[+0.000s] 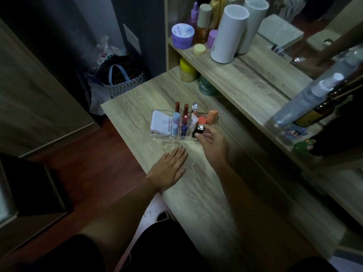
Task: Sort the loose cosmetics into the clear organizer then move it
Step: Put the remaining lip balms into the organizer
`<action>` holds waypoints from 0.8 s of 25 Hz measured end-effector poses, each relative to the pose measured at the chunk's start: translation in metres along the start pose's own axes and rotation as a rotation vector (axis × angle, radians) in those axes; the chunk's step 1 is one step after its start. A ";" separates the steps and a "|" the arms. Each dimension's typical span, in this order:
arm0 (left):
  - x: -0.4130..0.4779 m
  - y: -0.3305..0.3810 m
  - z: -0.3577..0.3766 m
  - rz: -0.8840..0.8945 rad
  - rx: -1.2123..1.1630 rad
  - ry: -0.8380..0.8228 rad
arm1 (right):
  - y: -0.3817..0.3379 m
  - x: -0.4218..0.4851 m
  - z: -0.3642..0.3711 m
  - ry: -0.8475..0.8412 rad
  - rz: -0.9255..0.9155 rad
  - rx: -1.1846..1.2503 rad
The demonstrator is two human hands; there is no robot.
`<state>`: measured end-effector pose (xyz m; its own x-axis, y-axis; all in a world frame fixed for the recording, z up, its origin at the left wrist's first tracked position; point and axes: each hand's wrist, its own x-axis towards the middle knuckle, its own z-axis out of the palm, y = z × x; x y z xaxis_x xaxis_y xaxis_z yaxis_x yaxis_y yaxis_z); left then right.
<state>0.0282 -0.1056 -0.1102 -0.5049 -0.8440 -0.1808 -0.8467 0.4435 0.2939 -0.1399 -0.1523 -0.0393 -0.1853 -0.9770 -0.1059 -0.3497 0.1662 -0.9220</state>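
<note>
Dim light falls across our pale wood-grain tabletop (pixel 196 193), and near its far-left end sits the clear acrylic organizer (pixel 157 134) with its row of small compartments. In its left compartment a white flat compact with printed lettering (pixel 160 122) leans on edge; the narrow middle cells hold two light blue tubes (pixel 175 122), a dark blue bottle (pixel 184 130) and upright red-capped lipsticks (pixel 185 112), with a silver-topped tube (pixel 194 107) behind them. At the right end lie an orange round cap (pixel 202 120) and a peach sponge-like cylinder (pixel 212 115). Our right hand (pixel 213 143) reaches to the organizer's near right corner, its grip pinching a small dark item with a shiny silver top (pixel 199 128) at the edge of the right compartment; we cannot tell whether the item rests inside or is held just above. Our left hand (pixel 170 169) lies flat on the tabletop just in front of the organizer, fingers spread straight, holding nothing. Beyond, a raised shelf (pixel 245 75) of the same wood carries a tall white cylinder (pixel 228 34), a lilac jar with a white lid (pixel 182 35), an amber bottle (pixel 202 28) and a small pale yellow cap (pixel 199 49). Below the shelf stands a yellow-lidded jar (pixel 187 70). A blurred clear spray bottle (pixel 308 97) lies to the right.
</note>
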 end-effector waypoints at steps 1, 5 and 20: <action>0.000 -0.001 0.002 0.002 0.002 -0.008 | 0.001 0.001 0.003 0.002 -0.011 -0.005; 0.000 -0.007 0.006 0.006 0.012 -0.005 | 0.006 0.005 0.015 -0.005 -0.026 -0.028; -0.001 -0.001 -0.002 0.003 -0.053 -0.003 | 0.009 0.012 0.025 0.052 -0.028 -0.227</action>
<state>0.0303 -0.1059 -0.1081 -0.5077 -0.8420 -0.1825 -0.8353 0.4292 0.3435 -0.1224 -0.1655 -0.0581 -0.2180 -0.9743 -0.0565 -0.5519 0.1708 -0.8162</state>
